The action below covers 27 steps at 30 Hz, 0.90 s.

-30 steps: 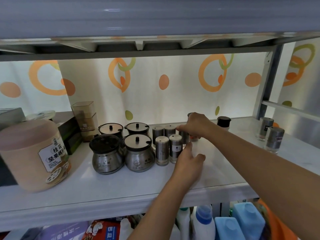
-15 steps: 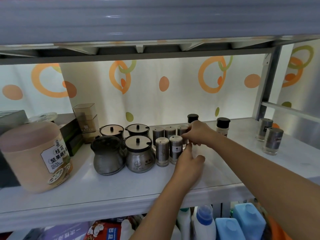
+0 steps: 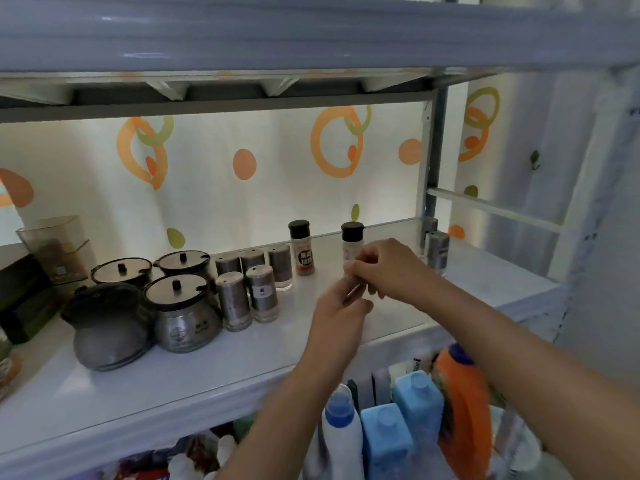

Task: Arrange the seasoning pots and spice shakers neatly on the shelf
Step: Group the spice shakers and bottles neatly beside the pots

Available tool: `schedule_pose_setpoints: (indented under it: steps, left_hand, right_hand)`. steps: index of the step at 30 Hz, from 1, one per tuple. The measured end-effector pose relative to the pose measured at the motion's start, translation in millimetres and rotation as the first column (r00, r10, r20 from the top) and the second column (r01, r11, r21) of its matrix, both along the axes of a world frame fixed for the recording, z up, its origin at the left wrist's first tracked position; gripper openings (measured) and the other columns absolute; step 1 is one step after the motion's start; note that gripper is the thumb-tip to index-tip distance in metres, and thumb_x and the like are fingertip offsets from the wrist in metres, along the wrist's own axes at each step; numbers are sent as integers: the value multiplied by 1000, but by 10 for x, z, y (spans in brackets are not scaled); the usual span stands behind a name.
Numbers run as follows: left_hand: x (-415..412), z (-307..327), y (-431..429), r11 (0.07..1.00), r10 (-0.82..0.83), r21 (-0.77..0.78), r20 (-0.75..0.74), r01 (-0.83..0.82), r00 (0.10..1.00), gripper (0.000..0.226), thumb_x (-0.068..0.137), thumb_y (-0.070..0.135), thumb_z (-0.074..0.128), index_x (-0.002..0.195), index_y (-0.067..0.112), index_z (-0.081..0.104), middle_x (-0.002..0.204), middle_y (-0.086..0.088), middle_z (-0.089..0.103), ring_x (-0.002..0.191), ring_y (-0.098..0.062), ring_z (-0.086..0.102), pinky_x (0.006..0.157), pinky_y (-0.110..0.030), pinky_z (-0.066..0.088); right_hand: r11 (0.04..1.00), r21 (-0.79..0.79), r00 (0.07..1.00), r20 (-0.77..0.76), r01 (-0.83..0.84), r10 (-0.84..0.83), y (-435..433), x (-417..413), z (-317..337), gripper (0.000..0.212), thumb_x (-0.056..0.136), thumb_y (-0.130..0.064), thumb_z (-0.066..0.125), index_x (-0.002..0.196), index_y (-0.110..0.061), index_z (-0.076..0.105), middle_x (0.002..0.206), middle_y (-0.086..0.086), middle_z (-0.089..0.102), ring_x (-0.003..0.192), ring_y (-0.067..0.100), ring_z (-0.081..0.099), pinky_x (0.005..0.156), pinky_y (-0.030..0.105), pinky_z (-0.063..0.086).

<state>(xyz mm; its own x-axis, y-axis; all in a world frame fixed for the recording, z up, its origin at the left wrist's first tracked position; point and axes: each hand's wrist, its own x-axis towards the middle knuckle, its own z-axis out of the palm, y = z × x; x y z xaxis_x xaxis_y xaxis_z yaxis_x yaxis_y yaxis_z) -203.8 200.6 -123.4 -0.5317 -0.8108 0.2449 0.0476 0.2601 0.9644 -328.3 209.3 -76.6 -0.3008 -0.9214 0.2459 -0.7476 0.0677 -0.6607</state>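
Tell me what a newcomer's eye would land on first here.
Both hands meet mid-shelf: the right hand and left hand close around a black-capped bottle. To their left stands a tidy cluster of four steel pots and five steel shakers, with a second black-capped bottle beside them. Two more shakers wait at the far right.

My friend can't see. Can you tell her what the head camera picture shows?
Two hands, the right hand and the left hand, meet at a black-capped spice bottle on a white shelf. Left of them stand four lidded seasoning pots and five steel shakers in tidy rows.
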Motion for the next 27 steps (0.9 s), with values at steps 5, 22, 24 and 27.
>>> schedule_pose_setpoints:
  steps: [5, 22, 24, 27]
  left_hand:
    - [-540, 33, 50, 992, -74, 103, 44, 69, 996, 48, 91, -2, 48, 136, 13, 51, 130, 1, 63, 117, -9, 58, 107, -30, 43]
    - [-794, -87, -129, 976, -61, 215, 116, 35, 991, 47, 91, 1, 49, 137, 10, 50, 131, -1, 63, 119, -11, 57, 112, -35, 40]
    - [-775, -83, -128, 976, -63, 217, 116, 37, 991, 47, 91, 1, 49, 137, 11, 50, 131, 0, 63, 120, -11, 57, 112, -35, 39]
    - [-724, -77, -119, 975, -61, 222, 116, 34, 991, 46, 91, 2, 50, 137, 11, 50, 131, -1, 63, 120, -12, 57, 112, -35, 40]
  right_hand:
    - [988, -32, 989, 12, 150, -150, 301, -792, 127, 5, 93, -17, 63, 92, -15, 68, 76, 3, 70, 61, 12, 64, 59, 22, 51]
    - [974, 61, 975, -58, 218, -215, 65, -1477, 97, 29, 84, -33, 73, 92, -6, 73, 86, 10, 74, 75, 22, 69, 65, 33, 57]
    - [975, 61, 976, -62, 212, -209, 72, -1456, 108, 25, 84, -30, 74, 91, -6, 74, 83, 9, 74, 73, 21, 70, 64, 30, 58]
    - [985, 81, 988, -23, 151, -150, 93, -1387, 143, 22, 83, -25, 75, 93, -5, 74, 82, 8, 74, 73, 21, 72, 67, 27, 60]
